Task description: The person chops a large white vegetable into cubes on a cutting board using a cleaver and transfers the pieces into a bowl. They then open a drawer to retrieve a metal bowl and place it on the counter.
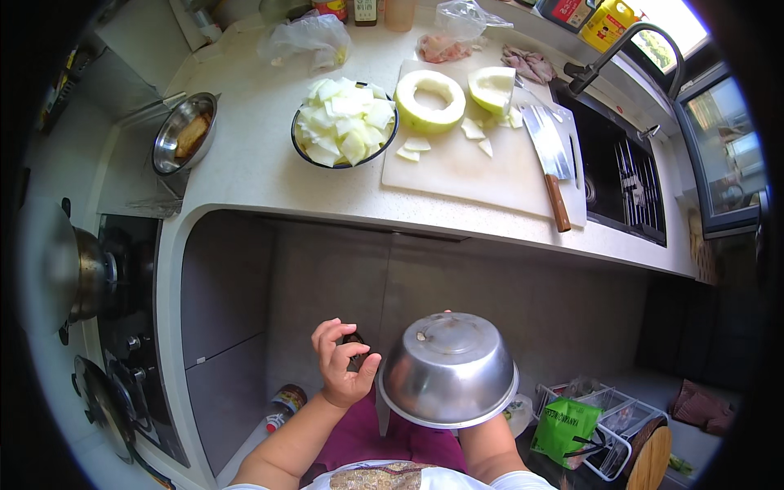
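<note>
A stainless-steel basin is upside down in front of my body. My right hand holds it from beneath, its fingers mostly hidden; a fingertip shows past the far edge. My left hand is raised just left of the basin, fingers loosely curved and apart from the thumb, not touching it. A dark patch shows between those fingers; I cannot make out what it is. On the counter, a dark-rimmed bowl is heaped with pale green melon slices.
A white cutting board carries a hollowed melon ring, another melon piece and a wooden-handled cleaver. The sink lies right. A steel bowl and gas stove are left; a white rack stands lower right.
</note>
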Demonstrator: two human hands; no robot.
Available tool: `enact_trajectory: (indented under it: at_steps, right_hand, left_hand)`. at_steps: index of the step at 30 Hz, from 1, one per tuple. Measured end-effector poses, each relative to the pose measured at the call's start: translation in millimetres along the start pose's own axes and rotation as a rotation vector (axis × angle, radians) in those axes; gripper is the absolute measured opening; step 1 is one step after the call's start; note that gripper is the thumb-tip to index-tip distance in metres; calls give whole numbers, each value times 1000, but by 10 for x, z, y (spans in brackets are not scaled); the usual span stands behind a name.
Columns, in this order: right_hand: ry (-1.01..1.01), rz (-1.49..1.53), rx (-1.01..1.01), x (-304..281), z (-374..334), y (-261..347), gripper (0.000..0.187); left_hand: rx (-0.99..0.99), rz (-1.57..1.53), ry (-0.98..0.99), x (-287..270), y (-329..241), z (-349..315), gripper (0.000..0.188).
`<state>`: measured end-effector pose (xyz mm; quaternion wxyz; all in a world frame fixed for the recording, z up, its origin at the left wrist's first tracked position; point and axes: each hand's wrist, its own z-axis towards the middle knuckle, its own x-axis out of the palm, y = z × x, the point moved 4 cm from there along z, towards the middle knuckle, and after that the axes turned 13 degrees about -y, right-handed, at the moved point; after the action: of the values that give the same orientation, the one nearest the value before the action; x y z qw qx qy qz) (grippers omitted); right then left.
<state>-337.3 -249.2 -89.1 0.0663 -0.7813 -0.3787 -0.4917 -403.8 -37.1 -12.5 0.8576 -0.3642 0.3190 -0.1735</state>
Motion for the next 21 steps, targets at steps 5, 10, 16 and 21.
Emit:
enact_trajectory:
  at_steps: [5,10,16,21]
  right_hand:
    - [135,-1162,-397,168,23,-56,45]
    - [43,-606,-61,-381,66,-258,39]
    - [-165,71,179,-198,83,-329,35]
    - [-318,-311,117,190,281,-222,35]
  left_hand:
    - [55,20,39,14,-60,19,18]
    - [58,167,56,116,194,-28,25]
    - [-214,245,-6,-31,617,-117,26]
    - [-472,166,-82,-172,830,-83,20]
